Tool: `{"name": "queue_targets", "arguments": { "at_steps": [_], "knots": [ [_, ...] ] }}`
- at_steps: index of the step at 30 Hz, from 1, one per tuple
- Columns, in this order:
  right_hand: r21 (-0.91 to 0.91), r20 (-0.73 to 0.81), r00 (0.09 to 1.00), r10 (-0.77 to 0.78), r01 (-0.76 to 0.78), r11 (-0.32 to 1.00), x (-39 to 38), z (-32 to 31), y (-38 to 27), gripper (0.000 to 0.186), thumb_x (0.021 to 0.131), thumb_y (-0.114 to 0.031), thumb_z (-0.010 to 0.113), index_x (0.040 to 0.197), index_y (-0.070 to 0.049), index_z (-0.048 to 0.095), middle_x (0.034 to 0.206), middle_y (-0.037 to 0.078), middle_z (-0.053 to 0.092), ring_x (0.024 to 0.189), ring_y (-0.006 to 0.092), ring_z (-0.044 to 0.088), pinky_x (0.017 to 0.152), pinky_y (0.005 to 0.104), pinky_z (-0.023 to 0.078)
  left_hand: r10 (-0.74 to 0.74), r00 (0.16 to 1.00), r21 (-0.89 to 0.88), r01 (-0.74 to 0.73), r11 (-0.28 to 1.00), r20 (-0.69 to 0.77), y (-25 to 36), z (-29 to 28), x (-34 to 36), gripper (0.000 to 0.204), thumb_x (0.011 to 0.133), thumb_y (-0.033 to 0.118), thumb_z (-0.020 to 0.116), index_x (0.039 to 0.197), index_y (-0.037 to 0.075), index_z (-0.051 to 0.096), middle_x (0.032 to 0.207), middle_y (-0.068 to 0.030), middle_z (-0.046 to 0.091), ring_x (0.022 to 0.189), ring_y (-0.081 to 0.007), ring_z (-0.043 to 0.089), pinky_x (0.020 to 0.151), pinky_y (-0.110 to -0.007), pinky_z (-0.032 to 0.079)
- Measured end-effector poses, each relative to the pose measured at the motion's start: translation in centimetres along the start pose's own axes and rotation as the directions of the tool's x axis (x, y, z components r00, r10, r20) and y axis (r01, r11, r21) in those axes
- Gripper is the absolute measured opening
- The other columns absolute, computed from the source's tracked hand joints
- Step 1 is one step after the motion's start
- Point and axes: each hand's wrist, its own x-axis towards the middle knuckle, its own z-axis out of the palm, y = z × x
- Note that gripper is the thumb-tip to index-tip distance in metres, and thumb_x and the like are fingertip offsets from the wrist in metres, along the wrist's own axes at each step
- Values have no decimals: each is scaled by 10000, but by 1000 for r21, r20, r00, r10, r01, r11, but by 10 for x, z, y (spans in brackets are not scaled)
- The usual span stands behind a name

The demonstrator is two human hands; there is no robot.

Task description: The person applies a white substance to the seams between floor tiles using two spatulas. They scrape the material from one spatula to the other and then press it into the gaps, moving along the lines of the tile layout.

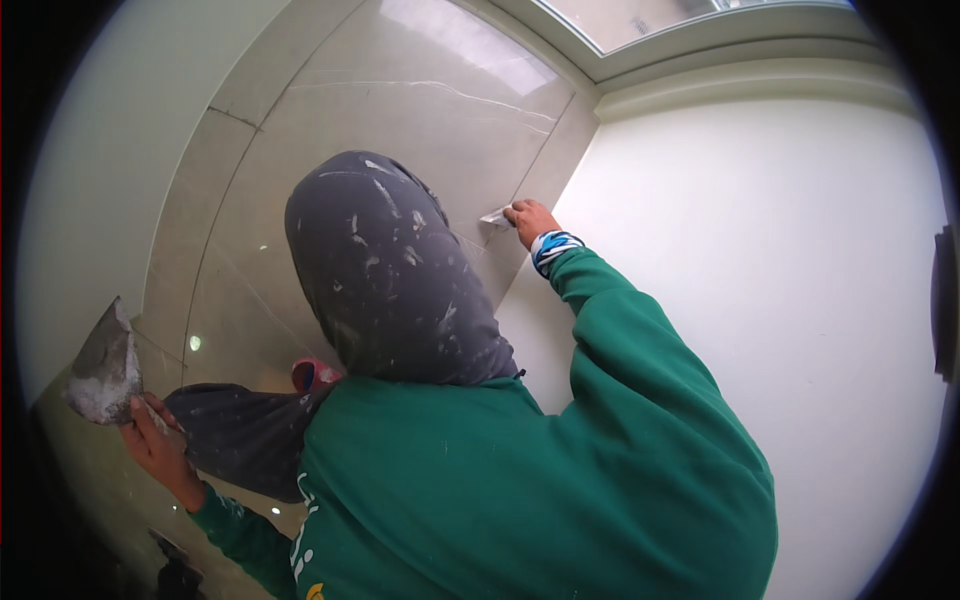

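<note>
Neither my left hand nor my right hand is visible. Below me a co-worker in a green sweatshirt point(530, 470) and a paint-flecked grey head covering point(390, 270) is bent over grey veined tiles point(250, 200). The co-worker's right hand point(532, 222) holds a small flat blade point(498, 218) against the tiles, near their edge beside a white wall. The co-worker's left hand point(160, 450) holds up a wide, flat tool point(105, 365) smeared with whitish material. Near that arm are a dark-clad leg point(230, 430) and a pinkish-red item of footwear point(310, 374).
A white wall point(750, 280) fills the right side, with a framed window point(640, 25) at the top. A pale wall point(130, 130) bounds the tiles on the left. Something dark point(175, 570), too dim to make out, lies at the lower left.
</note>
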Motion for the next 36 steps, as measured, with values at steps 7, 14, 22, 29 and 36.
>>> {"name": "queue_targets", "arguments": {
  "at_steps": [7, 14, 22, 29, 36],
  "knots": [
    [-16, 171, 985, 15, -13, 1000, -23, 28, -1, 291, 992, -114, 510, 1197, -104, 717, 1185, 110, 688, 1192, 303, 609, 1010, 426, 489, -5, 997, 109, 14, 994, -81, 16, 14, -9, 303, 1090, 294, 543, 913, 48, 541, 767, -34, 562, 621, -88, 502, 523, -249, 383],
    [0, 224, 973, -47, 48, 999, -13, 20, -10, 316, 963, -98, 528, 1237, -98, 686, 1224, 115, 668, 1206, 308, 592, 1017, 422, 490, 0, 1000, 63, 1, 998, -30, -14, 11, 5, 246, 1095, 249, 529, 966, 41, 536, 818, -41, 575, 625, -93, 493, 532, -256, 388],
    [5, 271, 961, 61, -64, 998, -39, 53, -50, 410, 973, -102, 525, 1371, -93, 621, 1317, 155, 615, 1368, 337, 504, 1074, 439, 473, 25, 999, 82, -22, 996, -46, -10, 8, 5, 232, 1098, 232, 519, 984, 31, 541, 841, -47, 578, 639, -98, 495, 542, -257, 390],
    [155, 360, 873, 329, -404, 902, -26, 52, -46, 383, 912, 0, 540, 1242, -105, 706, 1133, 205, 699, 1094, 388, 674, 973, 459, 545, 58, 998, 45, -57, 997, -34, -25, -3, 12, 220, 1100, 230, 525, 1016, 30, 557, 839, -41, 576, 644, -93, 497, 545, -250, 388],
    [166, 122, 816, 565, -578, 799, 43, 56, 3, 223, 943, -102, 562, 1091, -8, 699, 1085, 234, 712, 1088, 399, 680, 946, 480, 555, 15, 999, 30, -14, 999, -41, -20, 2, 10, 226, 1102, 241, 528, 1011, 36, 553, 839, -38, 572, 643, -92, 490, 548, -246, 381]
  ]
}}
